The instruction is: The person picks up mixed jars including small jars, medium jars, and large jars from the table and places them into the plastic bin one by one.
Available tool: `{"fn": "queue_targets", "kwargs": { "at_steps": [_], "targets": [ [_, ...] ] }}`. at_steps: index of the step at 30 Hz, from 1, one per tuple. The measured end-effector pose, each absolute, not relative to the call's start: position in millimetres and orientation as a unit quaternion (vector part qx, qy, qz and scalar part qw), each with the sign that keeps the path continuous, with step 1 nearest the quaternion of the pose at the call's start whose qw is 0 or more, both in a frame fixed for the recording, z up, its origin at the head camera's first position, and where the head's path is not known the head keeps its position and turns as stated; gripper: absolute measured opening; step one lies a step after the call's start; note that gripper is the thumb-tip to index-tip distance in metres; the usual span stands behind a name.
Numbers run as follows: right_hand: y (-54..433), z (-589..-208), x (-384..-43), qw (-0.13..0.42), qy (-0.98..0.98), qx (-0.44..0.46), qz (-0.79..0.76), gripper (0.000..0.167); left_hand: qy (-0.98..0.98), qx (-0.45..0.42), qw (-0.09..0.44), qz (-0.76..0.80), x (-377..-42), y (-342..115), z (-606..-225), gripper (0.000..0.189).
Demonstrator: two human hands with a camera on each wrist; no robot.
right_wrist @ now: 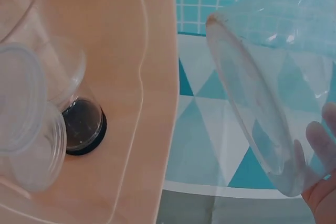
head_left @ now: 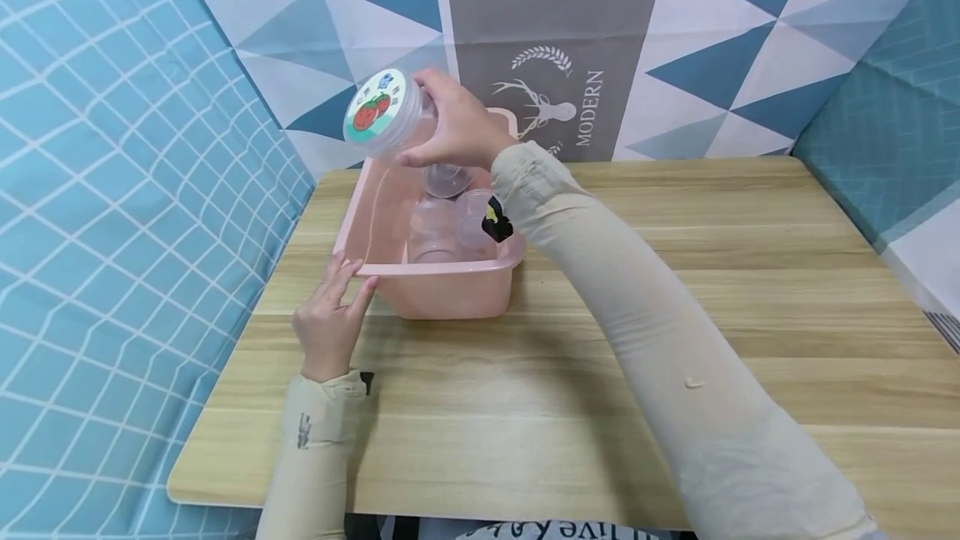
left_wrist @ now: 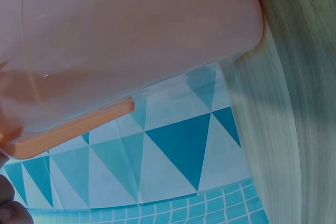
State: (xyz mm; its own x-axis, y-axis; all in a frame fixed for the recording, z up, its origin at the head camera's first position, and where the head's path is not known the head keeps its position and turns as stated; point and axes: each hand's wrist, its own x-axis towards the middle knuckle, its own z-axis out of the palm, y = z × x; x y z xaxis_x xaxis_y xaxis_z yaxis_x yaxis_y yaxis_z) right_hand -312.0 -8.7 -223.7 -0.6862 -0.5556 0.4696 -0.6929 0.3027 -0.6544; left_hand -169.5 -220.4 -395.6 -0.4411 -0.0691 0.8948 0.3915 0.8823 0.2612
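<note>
My right hand [head_left: 465, 123] grips a clear plastic jar [head_left: 412, 119] round its side, above the far part of a pink basin [head_left: 442, 294]. The jar is tilted, its round lid label [head_left: 377, 105] with strawberries turned toward the head camera. In the right wrist view the clear base of the jar [right_wrist: 257, 108] shows beside the basin wall. My left hand [head_left: 330, 319] holds the near left corner of the basin rim, fingers over the edge and thumb along the outside. Inside the basin lie several clear containers [head_left: 433, 227], one with a black lid [right_wrist: 86, 135].
The basin stands on a wooden table [head_left: 712, 273] toward its back left. A blue grid-patterned sheet [head_left: 112, 190] hangs at the left, and a geometric-patterned cloth [head_left: 720, 32] with a deer print covers the wall behind.
</note>
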Motion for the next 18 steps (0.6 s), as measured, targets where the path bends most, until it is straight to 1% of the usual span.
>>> {"fn": "queue_targets", "kwargs": {
  "at_steps": [6,10,18],
  "targets": [
    [-14.7,-219.6,-312.0,0.082,-0.837,0.406,0.358,0.089,-0.815,-0.096,0.521,-0.235,-170.1,-219.7,-395.1,0.054],
    [-13.7,-220.3,-312.0,0.079,-0.850,0.407,0.326,0.088,-0.816,-0.096,0.519,-0.234,-170.1,-219.4,-394.2,0.055],
    [-13.3,-226.3,-310.8,0.077,-0.876,0.409,0.244,0.095,-0.818,-0.100,0.520,-0.227,-169.1,-221.0,-395.4,0.055]
  ]
}}
